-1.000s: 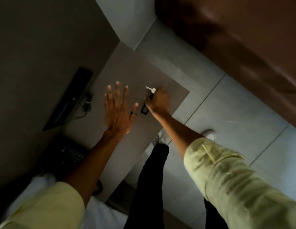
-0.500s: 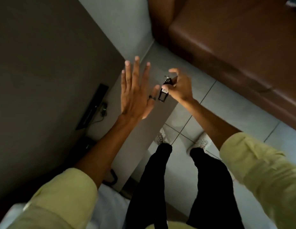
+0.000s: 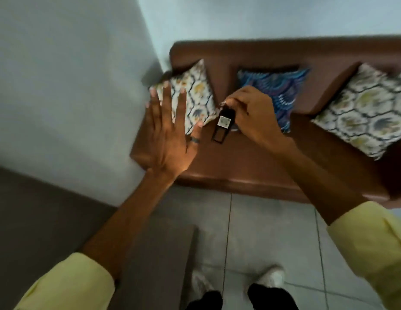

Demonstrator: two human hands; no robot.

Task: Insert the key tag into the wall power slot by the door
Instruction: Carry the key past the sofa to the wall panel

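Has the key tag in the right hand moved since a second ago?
Cannot tell. The camera itself swung up: the brown sofa now fills the view, and the right hand holds the key tag similarly placed in frame.

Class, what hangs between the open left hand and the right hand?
In the head view, the black key tag dangles from the right hand, beside the left hand.

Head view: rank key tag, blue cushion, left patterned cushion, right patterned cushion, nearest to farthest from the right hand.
1. key tag: pinched in the right hand, hanging at its left
2. blue cushion: directly behind the hand
3. left patterned cushion: across the gap, behind the left hand
4. right patterned cushion: far right of sofa
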